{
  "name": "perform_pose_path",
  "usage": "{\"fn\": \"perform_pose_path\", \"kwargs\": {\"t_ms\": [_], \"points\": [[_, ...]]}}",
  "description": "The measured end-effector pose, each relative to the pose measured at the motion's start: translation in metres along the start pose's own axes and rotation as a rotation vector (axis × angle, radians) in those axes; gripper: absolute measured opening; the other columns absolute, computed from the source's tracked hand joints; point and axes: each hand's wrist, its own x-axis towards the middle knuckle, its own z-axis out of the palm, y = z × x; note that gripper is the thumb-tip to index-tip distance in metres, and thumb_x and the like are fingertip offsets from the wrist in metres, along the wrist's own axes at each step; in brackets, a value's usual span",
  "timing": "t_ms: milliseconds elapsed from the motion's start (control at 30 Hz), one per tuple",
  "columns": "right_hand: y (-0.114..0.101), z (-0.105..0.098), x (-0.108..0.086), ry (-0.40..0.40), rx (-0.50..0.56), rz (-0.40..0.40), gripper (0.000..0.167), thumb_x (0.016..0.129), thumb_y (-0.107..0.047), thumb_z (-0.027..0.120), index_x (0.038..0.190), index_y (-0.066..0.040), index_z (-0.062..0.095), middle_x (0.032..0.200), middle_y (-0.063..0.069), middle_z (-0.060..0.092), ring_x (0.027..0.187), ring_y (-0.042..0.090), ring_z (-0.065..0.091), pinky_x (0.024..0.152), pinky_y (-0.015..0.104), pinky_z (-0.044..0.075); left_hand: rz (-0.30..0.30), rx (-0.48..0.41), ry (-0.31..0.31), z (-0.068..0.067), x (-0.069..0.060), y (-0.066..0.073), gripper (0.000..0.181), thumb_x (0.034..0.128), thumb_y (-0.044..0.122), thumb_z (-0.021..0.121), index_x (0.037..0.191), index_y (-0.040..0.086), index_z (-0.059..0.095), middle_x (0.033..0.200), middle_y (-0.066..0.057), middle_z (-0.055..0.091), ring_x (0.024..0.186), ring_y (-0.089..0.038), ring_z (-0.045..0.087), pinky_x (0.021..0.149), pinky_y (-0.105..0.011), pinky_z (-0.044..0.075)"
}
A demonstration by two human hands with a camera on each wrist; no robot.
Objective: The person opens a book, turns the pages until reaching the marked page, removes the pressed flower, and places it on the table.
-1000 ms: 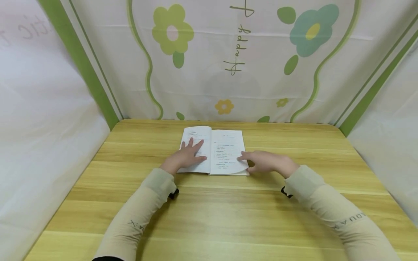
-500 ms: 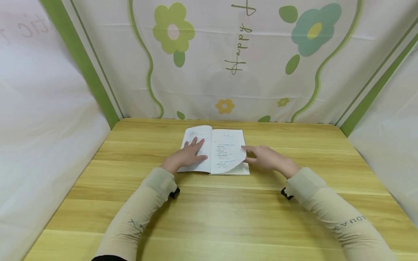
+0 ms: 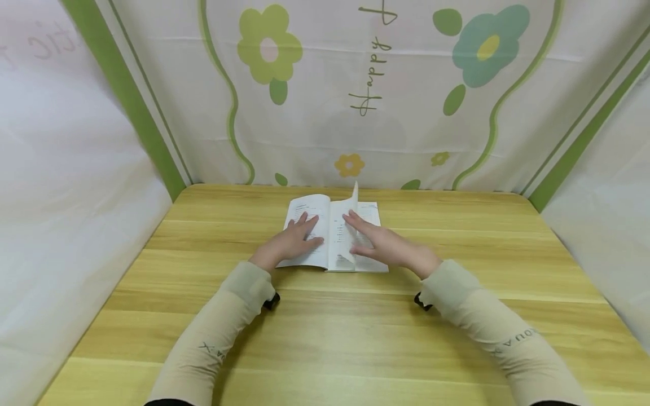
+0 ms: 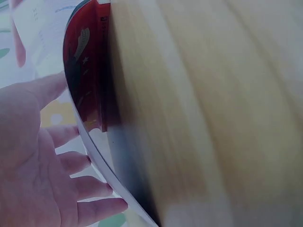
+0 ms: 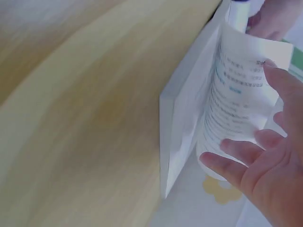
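"Starting nearest, what lies behind the hands?"

"Pale sleeves. The left sleeve (image 3: pixel 198 349) leads to the left hand (image 3: pixel 286 247), the right sleeve (image 3: pixel 503 338) to the right hand (image 3: pixel 388 244). A small black thing (image 3: pixel 271 301) shows below the left wrist, and a second black thing (image 3: pixel 422 301) below the right."

"How is the left hand held?"

"Fingers straight and spread, resting on the left page (image 3: pixel 302 207) of a book (image 3: pixel 374 264). The wrist view shows red on the underside of the cover (image 4: pixel 87 66), just beside those fingers."

"And the right?"

"Its fingers are extended and apart, touching an upright page (image 5: pixel 241 101) that curves up between the two hands."

"So where is the book?"

"Spread on the wooden table (image 3: pixel 325 338), under the left hand and reaching beneath the right."

"Beyond the hands?"

"A white cloth (image 3: pixel 325 73) with a small yellow flower (image 3: pixel 349 165) straight ahead; higher up, a green flower (image 3: pixel 269 49) and a blue flower (image 3: pixel 477 67)."
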Motion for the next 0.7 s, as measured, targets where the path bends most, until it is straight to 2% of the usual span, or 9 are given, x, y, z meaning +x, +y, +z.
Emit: {"fn": "perform_pose_path", "kwargs": {"t_ms": [167, 333, 467, 533, 600, 700], "points": [[-0.009, 0.008, 0.009, -0.010, -0.026, -0.063, 0.076, 0.103, -0.024, 0.065, 0.163, -0.004, 0.023, 0.170, 0.017, 0.009, 0.152, 0.036, 0.020, 0.120, 0.050, 0.025, 0.014, -0.050, 0.062, 0.000, 0.001, -0.001, 0.067, 0.1117, 0.050, 0.022, 0.164, 0.009, 0.022, 0.169, -0.017, 0.012, 0.154, -0.043, 0.011, 0.123, -0.055, 0.011], [-0.014, 0.015, 0.019, -0.042, -0.039, -0.077, 0.069, 0.105, -0.023, 0.063, 0.161, -0.004, 0.029, 0.170, 0.013, 0.013, 0.154, 0.035, 0.014, 0.121, 0.050, 0.021, 0.001, -0.156, 0.162, 0.000, 0.001, -0.003, 0.070, 0.1106, 0.054, 0.022, 0.166, 0.011, 0.015, 0.169, -0.012, 0.021, 0.153, -0.036, 0.023, 0.122, -0.052, 0.018], [-0.021, 0.021, 0.027, -0.085, -0.047, -0.093, 0.062, 0.105, -0.022, 0.062, 0.158, -0.003, 0.037, 0.168, 0.012, 0.018, 0.154, 0.036, 0.012, 0.121, 0.051, 0.020, 0.029, -0.212, 0.227, 0.000, 0.002, -0.004, 0.070, 0.1114, 0.051, 0.026, 0.167, 0.014, 0.003, 0.170, -0.015, 0.010, 0.155, -0.033, 0.014, 0.123, -0.052, 0.015], [-0.025, 0.023, 0.030, -0.101, -0.054, -0.102, 0.059, 0.105, -0.023, 0.062, 0.157, -0.003, 0.040, 0.167, 0.012, 0.021, 0.154, 0.036, 0.012, 0.121, 0.051, 0.020, 0.047, -0.215, 0.252, 0.001, 0.003, -0.005, 0.069, 0.1116, 0.050, 0.028, 0.167, 0.017, 0.002, 0.170, -0.016, 0.004, 0.156, -0.033, 0.009, 0.123, -0.054, 0.014], [-0.029, 0.024, 0.033, -0.109, -0.059, -0.111, 0.058, 0.105, -0.024, 0.061, 0.156, -0.004, 0.042, 0.166, 0.012, 0.024, 0.154, 0.036, 0.013, 0.121, 0.051, 0.020, 0.061, -0.206, 0.261, 0.001, 0.003, -0.004, 0.066, 0.1117, 0.049, 0.028, 0.167, 0.020, 0.007, 0.170, -0.017, -0.001, 0.155, -0.037, 0.010, 0.121, -0.057, 0.015], [-0.035, 0.026, 0.036, -0.112, -0.064, -0.118, 0.056, 0.106, -0.028, 0.060, 0.155, -0.005, 0.045, 0.165, 0.013, 0.028, 0.154, 0.034, 0.015, 0.121, 0.049, 0.022, 0.063, -0.167, 0.241, 0.002, 0.003, -0.003, 0.062, 0.1117, 0.050, 0.026, 0.166, 0.022, 0.020, 0.169, -0.019, -0.004, 0.151, -0.046, 0.017, 0.118, -0.063, 0.020]]}}
